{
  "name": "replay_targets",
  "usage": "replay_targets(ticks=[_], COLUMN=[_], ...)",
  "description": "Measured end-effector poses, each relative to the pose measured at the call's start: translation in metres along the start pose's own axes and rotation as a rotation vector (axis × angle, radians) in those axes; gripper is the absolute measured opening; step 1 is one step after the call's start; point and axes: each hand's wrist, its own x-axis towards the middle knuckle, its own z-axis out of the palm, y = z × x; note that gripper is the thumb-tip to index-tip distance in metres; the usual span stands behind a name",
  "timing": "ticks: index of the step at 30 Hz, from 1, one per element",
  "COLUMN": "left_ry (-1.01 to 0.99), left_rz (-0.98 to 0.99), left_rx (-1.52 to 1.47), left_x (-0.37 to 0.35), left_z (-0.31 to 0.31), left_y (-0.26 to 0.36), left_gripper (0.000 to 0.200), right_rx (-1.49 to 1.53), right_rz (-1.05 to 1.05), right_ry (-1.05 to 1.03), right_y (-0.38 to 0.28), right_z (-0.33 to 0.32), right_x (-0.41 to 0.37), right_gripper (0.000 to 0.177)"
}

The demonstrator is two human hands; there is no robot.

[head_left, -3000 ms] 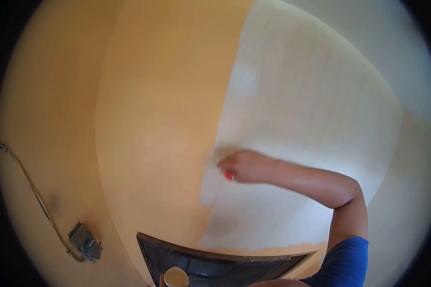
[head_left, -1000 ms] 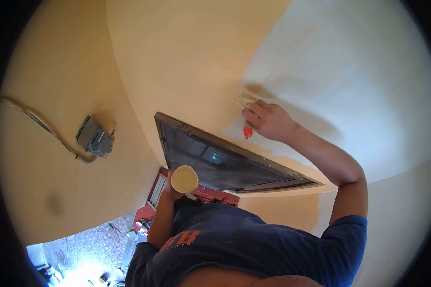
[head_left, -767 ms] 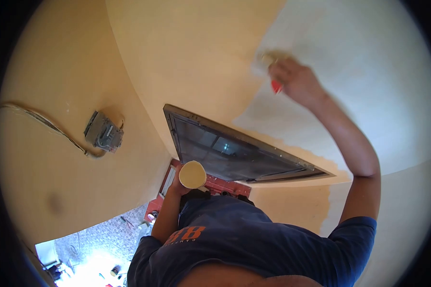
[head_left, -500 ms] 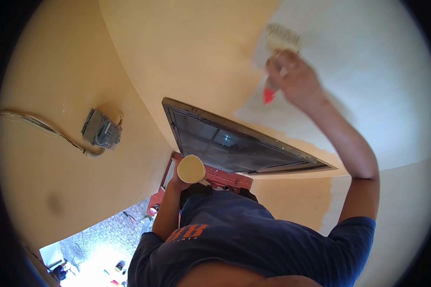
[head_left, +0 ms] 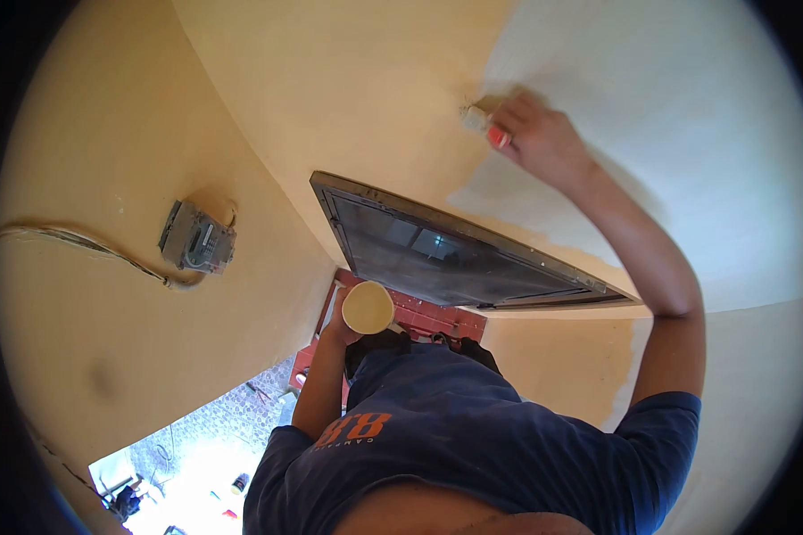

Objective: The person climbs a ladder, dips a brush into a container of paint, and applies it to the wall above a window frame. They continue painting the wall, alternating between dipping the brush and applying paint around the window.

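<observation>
My right hand [head_left: 540, 138] is closed around a paintbrush [head_left: 476, 117] with a red handle end. The brush's bristles touch the wall where the light grey-white paint [head_left: 633, 98] borders the yellow-beige surface [head_left: 357, 80]. Down at waist height, my left hand [head_left: 339, 323] grips a round container [head_left: 368, 308], its open top facing up and a pale cream colour inside. A dark-framed window [head_left: 446, 259] lies between the two hands, below the brush.
An electrical box [head_left: 196, 238] with cables [head_left: 80, 241] is mounted on the left wall. Red tiles [head_left: 428, 316] show beneath the window. Far below at the lower left is a brightly lit patterned floor [head_left: 205, 428] with scattered items.
My right hand has swung the brush left and down, from the grey-white area to its edge, and the bristles now point left. The container sits slightly higher and further right in view.
</observation>
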Motion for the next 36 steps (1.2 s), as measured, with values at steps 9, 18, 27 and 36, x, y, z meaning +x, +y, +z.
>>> replay_targets(ticks=[9, 18, 27, 36], left_ry=[-0.012, -0.044, -0.028, -0.060], left_rz=[-0.004, -0.002, 0.011, 0.063], left_rx=[-0.098, -0.055, -0.059, -0.080], left_x=[0.006, 0.013, 0.007, 0.017], left_z=[0.011, 0.017, 0.008, 0.004], left_y=[-0.002, 0.002, 0.006, -0.012], left_gripper=[0.058, 0.059, 0.062, 0.059], right_rx=[-0.301, 0.045, 0.035, -0.247], right_rz=[-0.052, -0.086, 0.132, -0.157], right_ry=[0.301, -0.050, 0.048, -0.046], right_y=[-0.026, -0.065, -0.018, -0.045], right_z=[-0.050, 0.069, -0.025, 0.033], right_x=[0.006, -0.045, -0.005, -0.032], right_gripper=[0.020, 0.019, 0.024, 0.018])
